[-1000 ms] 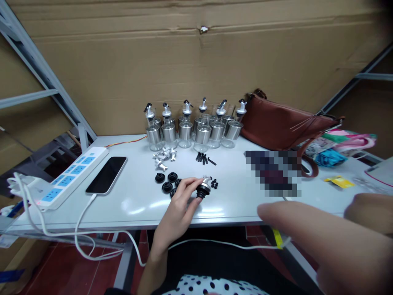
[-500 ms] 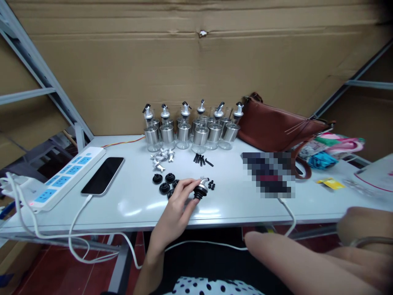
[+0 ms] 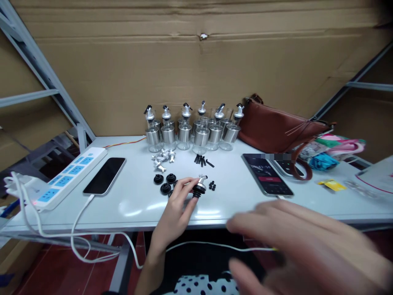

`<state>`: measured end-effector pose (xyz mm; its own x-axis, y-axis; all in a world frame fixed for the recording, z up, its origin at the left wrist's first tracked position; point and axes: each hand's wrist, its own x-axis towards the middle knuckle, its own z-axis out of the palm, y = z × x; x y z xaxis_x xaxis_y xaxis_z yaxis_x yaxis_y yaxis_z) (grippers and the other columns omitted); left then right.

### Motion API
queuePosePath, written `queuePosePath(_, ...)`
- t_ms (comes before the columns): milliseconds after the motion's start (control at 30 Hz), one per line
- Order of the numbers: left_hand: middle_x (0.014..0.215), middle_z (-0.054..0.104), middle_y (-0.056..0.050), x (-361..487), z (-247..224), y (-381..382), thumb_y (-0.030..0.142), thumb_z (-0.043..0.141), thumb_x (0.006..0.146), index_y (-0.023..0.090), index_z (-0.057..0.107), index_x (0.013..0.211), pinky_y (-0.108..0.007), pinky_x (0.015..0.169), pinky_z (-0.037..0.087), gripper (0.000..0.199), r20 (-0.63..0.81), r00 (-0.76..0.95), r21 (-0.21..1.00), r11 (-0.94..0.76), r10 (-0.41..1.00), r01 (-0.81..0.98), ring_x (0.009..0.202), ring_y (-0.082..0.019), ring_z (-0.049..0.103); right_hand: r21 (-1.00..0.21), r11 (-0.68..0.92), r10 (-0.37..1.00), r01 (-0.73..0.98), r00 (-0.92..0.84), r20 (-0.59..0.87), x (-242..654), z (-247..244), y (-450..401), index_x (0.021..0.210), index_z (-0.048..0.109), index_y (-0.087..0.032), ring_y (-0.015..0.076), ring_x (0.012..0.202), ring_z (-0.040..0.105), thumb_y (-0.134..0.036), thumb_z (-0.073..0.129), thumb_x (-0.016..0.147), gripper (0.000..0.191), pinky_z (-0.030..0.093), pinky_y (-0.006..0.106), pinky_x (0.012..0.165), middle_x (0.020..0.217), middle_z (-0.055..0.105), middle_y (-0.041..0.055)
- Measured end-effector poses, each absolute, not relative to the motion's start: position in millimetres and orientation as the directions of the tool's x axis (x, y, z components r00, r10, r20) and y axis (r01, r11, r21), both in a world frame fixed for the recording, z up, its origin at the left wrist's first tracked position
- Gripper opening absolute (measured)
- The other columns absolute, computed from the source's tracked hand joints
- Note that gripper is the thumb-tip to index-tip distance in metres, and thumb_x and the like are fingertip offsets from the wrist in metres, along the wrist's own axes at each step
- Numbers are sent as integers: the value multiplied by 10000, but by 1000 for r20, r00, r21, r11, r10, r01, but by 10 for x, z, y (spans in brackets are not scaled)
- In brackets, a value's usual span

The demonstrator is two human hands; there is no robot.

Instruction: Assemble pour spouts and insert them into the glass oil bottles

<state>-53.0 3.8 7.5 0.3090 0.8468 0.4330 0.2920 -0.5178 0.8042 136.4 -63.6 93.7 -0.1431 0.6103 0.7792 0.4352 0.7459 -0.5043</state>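
Just above the table's front part, my left hand (image 3: 177, 207) pinches a bottle pourer spout (image 3: 200, 186) between thumb and fingers, its silver top upward and its black ribbed stopper below. Close to the camera at the lower right is my right hand (image 3: 294, 237), slightly blurred, thumb and fingers apart, holding nothing. Several black stoppers (image 3: 158, 179) lie left of the held spout, some partly hidden by my left hand. Behind them is a group of silver spout tops (image 3: 166, 157). Small black caps (image 3: 212, 185) lie right of the spout, and thin black levers (image 3: 201, 159) farther back.
Glass-and-steel bottles (image 3: 184, 136), several with spouts, stand along the cardboard wall (image 3: 123, 73). A power strip (image 3: 70, 176) and a phone (image 3: 105, 176) lie left. A lit phone (image 3: 267, 176), brown bag (image 3: 276, 127) and yellow packet (image 3: 332, 185) are at right. White cables cross the front edge.
My right hand has come up and leftward from the lower right, its fingers spreading from the thumb. My left hand keeps its hold on the spout, almost unmoved.
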Motion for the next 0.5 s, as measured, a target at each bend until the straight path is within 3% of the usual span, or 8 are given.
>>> queuePosePath(33,1303,492,-93,-528,79,37,262,448,947,249,486,1330,-353,1066,403,385,432,295,809,-511,852,292,1226,-207,490,-407,764,573,501,-235,785,1262,900,-519,1301,525,-355,197,670,639,-221,694,760,582,583,328,541,798,682,25)
queuePosePath(100,1303,494,-83,-526,80,35,265,456,945,264,479,1333,-348,1046,420,388,437,258,820,-499,862,281,1223,-204,490,-432,702,576,566,-93,812,1063,710,-280,1362,432,-318,194,723,623,-138,540,839,563,578,357,598,897,643,47)
queuePosePath(167,1290,500,-83,-526,67,37,260,466,940,260,476,1328,-341,1015,443,388,457,207,831,-498,865,248,1201,-202,503,-516,642,600,567,46,799,928,437,-73,1331,442,-268,211,869,602,-146,518,849,504,569,364,641,1061,576,99)
queuePosePath(267,1286,511,-85,-528,29,46,241,480,932,246,457,1329,-342,1005,446,398,484,137,845,-502,864,182,1180,-200,521,-555,631,663,543,-6,748,877,108,100,1295,448,-232,205,893,584,-199,540,846,459,562,389,723,1118,508,118)
queuePosePath(500,1272,542,-57,-523,10,73,212,519,911,262,503,1268,-311,988,443,361,485,129,847,-501,865,176,1164,-182,532,-617,673,713,409,-134,688,944,78,120,1178,526,-221,188,865,590,-181,527,851,329,541,350,764,1012,596,78)
